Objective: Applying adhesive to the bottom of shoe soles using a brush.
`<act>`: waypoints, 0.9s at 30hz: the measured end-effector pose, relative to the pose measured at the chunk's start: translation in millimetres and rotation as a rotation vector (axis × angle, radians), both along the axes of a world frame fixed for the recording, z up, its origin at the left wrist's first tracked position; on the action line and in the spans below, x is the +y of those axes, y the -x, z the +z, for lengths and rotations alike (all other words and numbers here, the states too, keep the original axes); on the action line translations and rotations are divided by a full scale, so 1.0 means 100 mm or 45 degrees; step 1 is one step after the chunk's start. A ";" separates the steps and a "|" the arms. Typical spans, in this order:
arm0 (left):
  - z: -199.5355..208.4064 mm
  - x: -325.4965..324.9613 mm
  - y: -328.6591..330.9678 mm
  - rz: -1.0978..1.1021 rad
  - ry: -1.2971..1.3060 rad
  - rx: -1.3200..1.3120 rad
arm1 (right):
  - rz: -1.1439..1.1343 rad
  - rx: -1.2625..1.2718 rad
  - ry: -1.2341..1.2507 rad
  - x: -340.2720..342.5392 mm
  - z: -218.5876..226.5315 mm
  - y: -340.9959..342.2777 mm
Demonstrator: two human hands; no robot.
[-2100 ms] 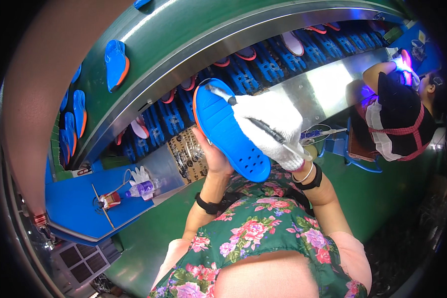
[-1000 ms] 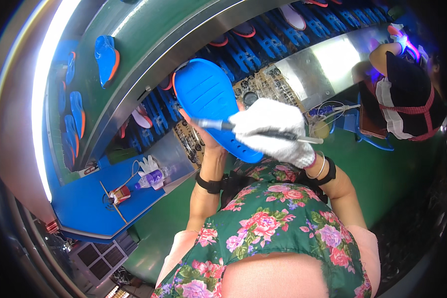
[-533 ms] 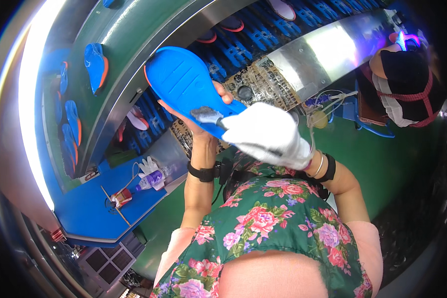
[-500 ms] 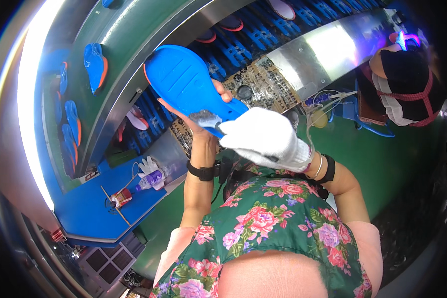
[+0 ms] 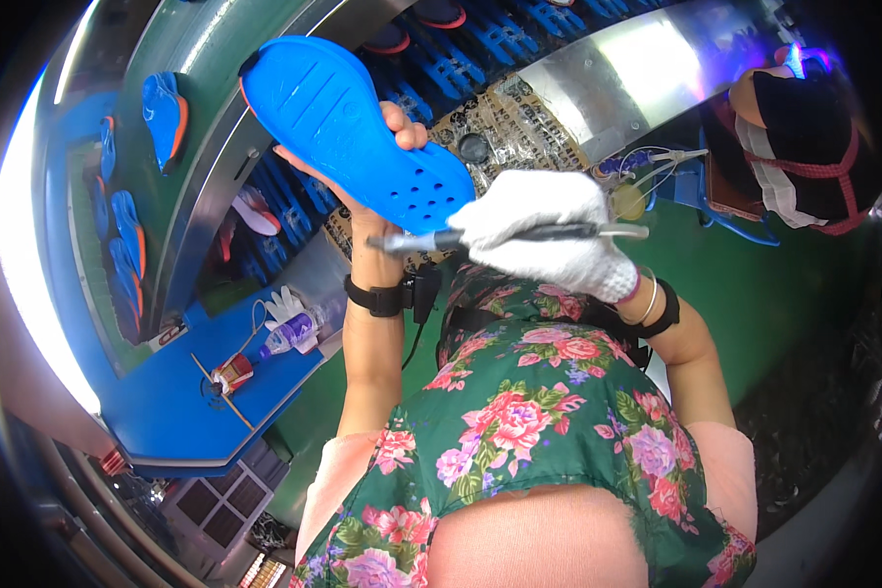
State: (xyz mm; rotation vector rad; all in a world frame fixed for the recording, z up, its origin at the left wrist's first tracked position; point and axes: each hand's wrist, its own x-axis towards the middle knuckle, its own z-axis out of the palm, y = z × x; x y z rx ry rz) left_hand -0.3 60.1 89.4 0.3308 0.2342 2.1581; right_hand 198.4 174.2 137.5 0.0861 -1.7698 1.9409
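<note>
My bare left hand (image 5: pixel 400 129) grips a blue insole (image 5: pixel 314 98) from beneath, fingers wrapped over its right edge. The insole is tilted, its wide heel end up and to the left, with a cluster of small holes toward its lower end. A thin orange rim shows on its left side. In a white knitted glove, my right hand (image 5: pixel 539 230) is closed around the dark handle of a brush (image 5: pixel 431 241). The blurred brush head lies just below the insole's lower end, in front of my left wrist; whether it touches is unclear.
Several blue and orange insoles (image 5: pixel 165 120) lie on the green belt at left. Behind my hands runs a metal-edged conveyor with blue racks (image 5: pixel 505 44) and a taped brown patch (image 5: pixel 519 122). A bottle (image 5: pixel 286 335) stands on the blue table (image 5: pixel 181 416). Another person (image 5: pixel 804 147) is at right.
The insole has moved up and left with my left hand. The brush has come off the insole's surface to below its lower end, uncovering the holes.
</note>
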 end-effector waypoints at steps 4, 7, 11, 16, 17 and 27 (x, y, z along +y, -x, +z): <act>0.09 0.00 0.03 -0.103 0.093 0.040 | -0.281 0.014 -0.457 0.01 0.06 -0.02; 0.12 0.02 0.11 -0.196 0.173 0.176 | -0.232 0.117 -0.680 -0.07 0.03 -0.08; 0.14 0.05 0.12 -0.322 0.210 0.333 | 0.047 -0.071 0.058 -0.02 -0.03 -0.09; 0.21 0.08 0.12 -0.451 0.336 0.339 | -0.281 0.011 -0.425 0.02 0.00 -0.12; 0.22 0.08 0.11 -0.491 0.438 0.355 | -0.306 0.056 -0.677 0.02 0.04 -0.14; 0.15 0.20 0.01 -0.862 0.268 -0.021 | 0.112 0.051 -0.435 0.10 0.07 -0.30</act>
